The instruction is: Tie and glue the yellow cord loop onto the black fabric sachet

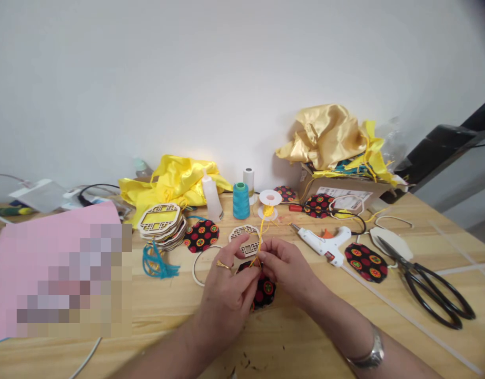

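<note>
My left hand (230, 281), with a gold ring on one finger, pinches yellow cord (261, 237) near the middle of the table. Close against it on the right, my right hand (284, 267) has its fingertips closed on the same cord. The cord runs up to a white spool (270, 198) wound with yellow. Beneath both hands lies a black patterned fabric piece (266, 292), partly covered by them. A wooden lattice frame (242, 238) rests just behind my fingers. To its left is a pale ring (196, 273), partly hidden by my left hand.
White glue gun (325, 243) and black scissors (427, 287) lie at right. A box (345, 192) with gold satin (329, 134) stands behind. Left are stacked lattice frames (159, 221), a blue tassel (159, 263) and pink paper (68, 231). A teal thread cone (241, 201) stands beside a bottle (213, 200).
</note>
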Tool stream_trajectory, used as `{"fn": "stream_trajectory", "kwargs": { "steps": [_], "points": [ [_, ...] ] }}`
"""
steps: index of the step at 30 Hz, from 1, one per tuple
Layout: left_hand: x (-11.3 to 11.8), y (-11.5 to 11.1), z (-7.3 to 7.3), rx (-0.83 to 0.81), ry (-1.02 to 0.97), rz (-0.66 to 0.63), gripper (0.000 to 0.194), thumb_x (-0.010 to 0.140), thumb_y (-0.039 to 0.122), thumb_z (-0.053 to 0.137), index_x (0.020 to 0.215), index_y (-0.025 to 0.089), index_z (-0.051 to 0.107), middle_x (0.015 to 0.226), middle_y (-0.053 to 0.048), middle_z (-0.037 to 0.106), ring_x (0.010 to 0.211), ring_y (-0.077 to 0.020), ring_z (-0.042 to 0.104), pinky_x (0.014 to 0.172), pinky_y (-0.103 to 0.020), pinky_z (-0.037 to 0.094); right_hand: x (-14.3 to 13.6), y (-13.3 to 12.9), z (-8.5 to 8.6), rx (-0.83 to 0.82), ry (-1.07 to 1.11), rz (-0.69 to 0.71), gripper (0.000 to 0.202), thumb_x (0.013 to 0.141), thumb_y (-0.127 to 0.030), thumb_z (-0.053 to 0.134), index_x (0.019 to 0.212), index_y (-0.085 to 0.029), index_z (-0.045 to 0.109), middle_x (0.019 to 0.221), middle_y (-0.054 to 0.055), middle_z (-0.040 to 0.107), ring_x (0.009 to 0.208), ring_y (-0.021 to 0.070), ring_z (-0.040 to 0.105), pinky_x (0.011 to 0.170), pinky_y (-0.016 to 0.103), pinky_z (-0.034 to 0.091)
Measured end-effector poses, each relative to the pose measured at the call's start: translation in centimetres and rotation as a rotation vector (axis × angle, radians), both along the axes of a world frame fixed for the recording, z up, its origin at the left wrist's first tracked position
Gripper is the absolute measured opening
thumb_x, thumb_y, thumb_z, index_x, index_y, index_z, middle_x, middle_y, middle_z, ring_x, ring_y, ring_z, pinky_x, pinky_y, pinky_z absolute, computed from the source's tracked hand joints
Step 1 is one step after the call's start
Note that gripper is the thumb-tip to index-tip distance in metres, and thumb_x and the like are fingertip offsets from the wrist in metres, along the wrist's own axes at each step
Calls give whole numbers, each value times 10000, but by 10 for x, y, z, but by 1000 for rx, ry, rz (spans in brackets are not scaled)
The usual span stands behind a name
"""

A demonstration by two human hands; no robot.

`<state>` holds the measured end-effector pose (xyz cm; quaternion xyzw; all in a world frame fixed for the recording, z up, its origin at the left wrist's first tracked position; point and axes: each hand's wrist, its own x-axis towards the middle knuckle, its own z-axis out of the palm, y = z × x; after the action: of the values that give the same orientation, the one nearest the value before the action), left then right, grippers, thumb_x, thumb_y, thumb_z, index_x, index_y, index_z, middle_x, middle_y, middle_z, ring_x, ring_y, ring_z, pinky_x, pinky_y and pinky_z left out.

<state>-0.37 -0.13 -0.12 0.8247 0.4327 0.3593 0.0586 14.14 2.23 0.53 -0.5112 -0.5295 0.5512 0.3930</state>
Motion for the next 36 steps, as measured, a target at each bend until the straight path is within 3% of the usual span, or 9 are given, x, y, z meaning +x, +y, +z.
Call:
{"fn": "stream_trajectory", "kwargs": {
  "steps": [6, 9, 11, 14, 17, 24, 36],
  "points": [
    [1, -1, -3, -117, -101, -53, 240, 803, 55, 469, 795, 190, 667, 1352, -108, 341, 1011, -191, 531, 867, -345, 444, -2, 0, -5, -18, 86, 15, 116, 740, -241, 492, 648, -177, 463, 499, -63, 410, 451, 73, 347, 422, 189, 294],
    [2, -1, 3, -253, -220, -82, 198, 794, 78, 484, 791, 183, 651, 1233, -119, 479, 1119, -224, 485, 933, -352, 401, -1, 0, -4, -7, 55, 13, 97, 741, -227, 494, 663, -170, 481, 536, -50, 445, 481, 80, 381, 449, 198, 324],
    [3, 0, 7, -432, -334, -80, 129, 788, 124, 511, 759, 188, 619, 1098, -106, 580, 1141, -244, 472, 926, -360, 405, 0, -1, -3, 18, -11, 10, 85, 739, -202, 497, 663, -166, 496, 557, -41, 470, 508, 86, 409, 475, 204, 342],
    [3, 4, 9, -762, -593, -56, 42, 794, 211, 531, 814, 204, 568, 903, -59, 650, 900, -214, 605, 747, -322, 494, 1, -1, -1, 74, -126, 21, 97, 751, -178, 491, 659, -163, 518, 588, -28, 509, 550, 96, 449, 513, 211, 361],
    [3, 8, 10, -921, -706, -21, 221, 770, 240, 569, 989, 214, 574, 905, -35, 671, 759, -180, 621, 684, -303, 502, 1, -1, -1, 106, -192, 37, 103, 766, -172, 486, 673, -165, 532, 603, -25, 528, 565, 101, 466, 531, 216, 371],
    [-1, 12, 19, -755, -432, 31, 187, 764, 212, 571, 860, 253, 726, 794, 12, 706, 763, -163, 600, 707, -253, 445, 2, -1, -1, 142, -263, 34, 106, 765, -173, 504, 666, -167, 540, 598, -31, 511, 573, 103, 450, 534, 213, 359],
    [-3, 14, 16, -753, -420, 42, 179, 773, 244, 551, 811, 224, 725, 738, -10, 668, 715, -169, 580, 668, -269, 433, 3, 1, 0, 99, -221, 1, 68, 726, -190, 545, 662, -168, 552, 590, -35, 507, 565, 98, 437, 513, 207, 345]
  ]
}}
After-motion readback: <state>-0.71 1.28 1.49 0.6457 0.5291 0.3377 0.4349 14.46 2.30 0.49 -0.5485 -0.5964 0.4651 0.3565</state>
